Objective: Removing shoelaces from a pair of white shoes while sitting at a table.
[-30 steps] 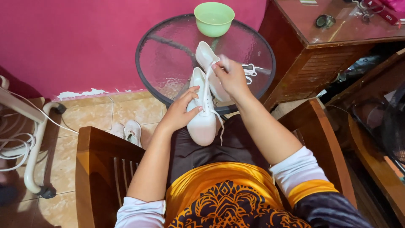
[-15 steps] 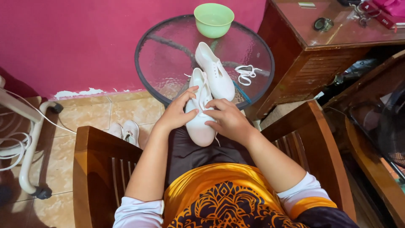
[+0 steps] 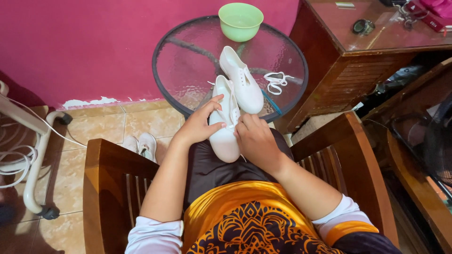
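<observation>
Hands (image 3: 226, 131) on white shoe (image 3: 225, 120), green bowl (image 3: 240, 20) beyond

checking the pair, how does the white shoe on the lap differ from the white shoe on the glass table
The lap shoe is held by the left hand and right hand; the table shoe lies untouched. The lap shoe has a lace in it; the table shoe's eyelets look empty, with a loose lace beside it. Both are white, toes toward the person.

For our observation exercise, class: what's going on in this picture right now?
A seated person holds a white shoe on their lap, the left hand steadying its side and the right hand at its lace. A second white shoe and a loose white lace lie on the round glass table, near a green bowl.
</observation>
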